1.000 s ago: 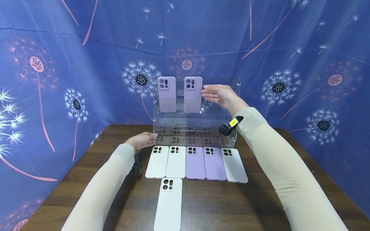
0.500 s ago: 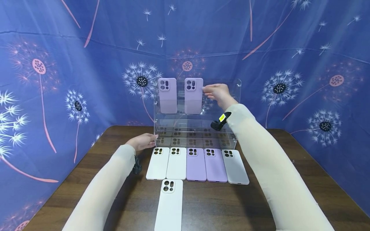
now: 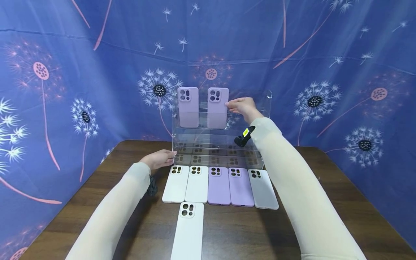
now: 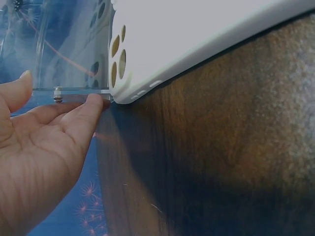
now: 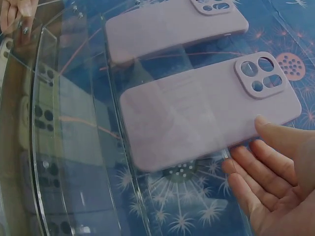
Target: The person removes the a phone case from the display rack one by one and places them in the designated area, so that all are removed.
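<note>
A clear acrylic display stand rises at the back of the table. Its upper tier bears two purple phone cases, one on the left and one near the middle. My right hand pinches the right edge of the middle case, thumb over its front edge and fingertips at its side. My left hand touches the lower left side of the stand; in the left wrist view its straight fingers lie along the outer panel edge, close to a white case's corner.
Before the stand lies a row of phone cases on the wooden table: two white, two purple, one light grey. Another white case lies nearer me. A blue dandelion-print cloth hangs behind.
My right hand has come left and slightly down, from beside the middle purple case onto its right edge. My left hand keeps its place at the stand.
</note>
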### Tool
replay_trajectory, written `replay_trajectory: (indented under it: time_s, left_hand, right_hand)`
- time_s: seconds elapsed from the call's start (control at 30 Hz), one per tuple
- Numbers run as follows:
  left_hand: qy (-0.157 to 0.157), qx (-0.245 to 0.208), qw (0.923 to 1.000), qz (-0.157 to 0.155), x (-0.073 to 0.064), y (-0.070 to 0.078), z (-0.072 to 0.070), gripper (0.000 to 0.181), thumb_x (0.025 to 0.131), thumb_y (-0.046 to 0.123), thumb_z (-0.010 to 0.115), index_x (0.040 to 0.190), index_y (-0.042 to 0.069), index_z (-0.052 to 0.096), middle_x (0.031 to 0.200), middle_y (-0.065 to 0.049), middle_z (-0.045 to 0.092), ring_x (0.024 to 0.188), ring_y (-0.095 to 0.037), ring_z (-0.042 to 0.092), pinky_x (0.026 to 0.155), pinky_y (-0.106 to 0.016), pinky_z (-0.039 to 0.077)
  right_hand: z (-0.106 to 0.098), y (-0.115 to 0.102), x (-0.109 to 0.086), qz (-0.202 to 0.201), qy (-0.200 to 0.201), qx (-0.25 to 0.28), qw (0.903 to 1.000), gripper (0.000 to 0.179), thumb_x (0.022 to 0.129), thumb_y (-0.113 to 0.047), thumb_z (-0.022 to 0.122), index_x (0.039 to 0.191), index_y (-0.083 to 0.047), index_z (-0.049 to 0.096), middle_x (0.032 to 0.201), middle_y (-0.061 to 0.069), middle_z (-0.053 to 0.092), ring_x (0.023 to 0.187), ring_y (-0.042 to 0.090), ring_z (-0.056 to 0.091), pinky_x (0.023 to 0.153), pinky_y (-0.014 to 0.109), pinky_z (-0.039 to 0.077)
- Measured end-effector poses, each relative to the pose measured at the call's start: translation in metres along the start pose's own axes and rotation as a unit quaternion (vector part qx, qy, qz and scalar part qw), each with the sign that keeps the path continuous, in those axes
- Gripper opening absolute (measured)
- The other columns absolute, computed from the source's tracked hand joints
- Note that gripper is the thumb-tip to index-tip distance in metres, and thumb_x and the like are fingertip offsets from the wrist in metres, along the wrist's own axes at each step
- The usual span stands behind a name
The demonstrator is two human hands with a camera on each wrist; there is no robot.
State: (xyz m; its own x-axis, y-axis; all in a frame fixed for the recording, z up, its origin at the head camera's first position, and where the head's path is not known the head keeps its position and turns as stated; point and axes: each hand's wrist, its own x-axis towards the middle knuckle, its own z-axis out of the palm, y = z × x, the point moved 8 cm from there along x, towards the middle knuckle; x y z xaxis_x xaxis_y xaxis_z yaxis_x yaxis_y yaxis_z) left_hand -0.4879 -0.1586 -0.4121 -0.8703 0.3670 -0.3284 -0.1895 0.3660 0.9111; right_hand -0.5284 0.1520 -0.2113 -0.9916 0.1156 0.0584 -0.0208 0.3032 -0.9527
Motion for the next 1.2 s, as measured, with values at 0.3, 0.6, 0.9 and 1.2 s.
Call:
replay_trajectory:
  time_s: [0.3,0.6,0.9,1.2]
  left_hand:
    - [0.008,-0.001,0.9999,-0.013,-0.0035,-0.0017,0.0011,0.057,0.109,0.023,0.028,0.153,-0.007,0.008,0.161,-0.023,0.009,0.148,-0.035,0.018,0.122,-0.042,0.03]
    - [0.01,0.0,0.9999,-0.007,-0.0028,0.0007,0.0018,0.059,0.109,0.025,0.03,0.152,-0.008,0.008,0.16,-0.024,0.009,0.148,-0.037,0.018,0.122,-0.043,0.03]
    - [0.008,-0.001,0.9999,-0.007,-0.0024,0.0022,0.002,0.06,0.108,0.025,0.031,0.152,-0.008,0.008,0.16,-0.023,0.011,0.148,-0.036,0.019,0.122,-0.042,0.03]
    - [0.003,0.008,0.9999,-0.008,-0.0048,0.0029,0.0024,0.06,0.108,0.025,0.031,0.152,-0.009,0.007,0.16,-0.025,0.009,0.147,-0.037,0.018,0.122,-0.042,0.03]
  right_hand:
    - [0.0066,0.0006,-0.0003,0.0,-0.018,-0.042,0.999,0.037,0.088,-0.024,0.074,0.118,-0.004,0.069,0.119,0.014,0.068,0.113,0.029,0.065,0.094,0.032,0.058]
    - [0.0033,0.0031,0.0024,0.012,-0.007,-0.041,0.9991,0.033,0.09,-0.027,0.071,0.117,-0.006,0.07,0.094,0.006,0.072,0.109,0.027,0.066,0.093,0.033,0.058]
    - [0.0019,0.0024,0.0059,0.013,-0.002,-0.032,0.9994,0.033,0.091,-0.027,0.07,0.117,-0.006,0.071,0.077,-0.001,0.069,0.111,0.029,0.065,0.082,0.027,0.058]
    - [0.002,0.0048,0.0053,0.013,-0.001,-0.011,0.9999,0.034,0.091,-0.024,0.07,0.117,-0.002,0.069,0.063,-0.005,0.067,0.1,0.028,0.068,0.064,0.019,0.053]
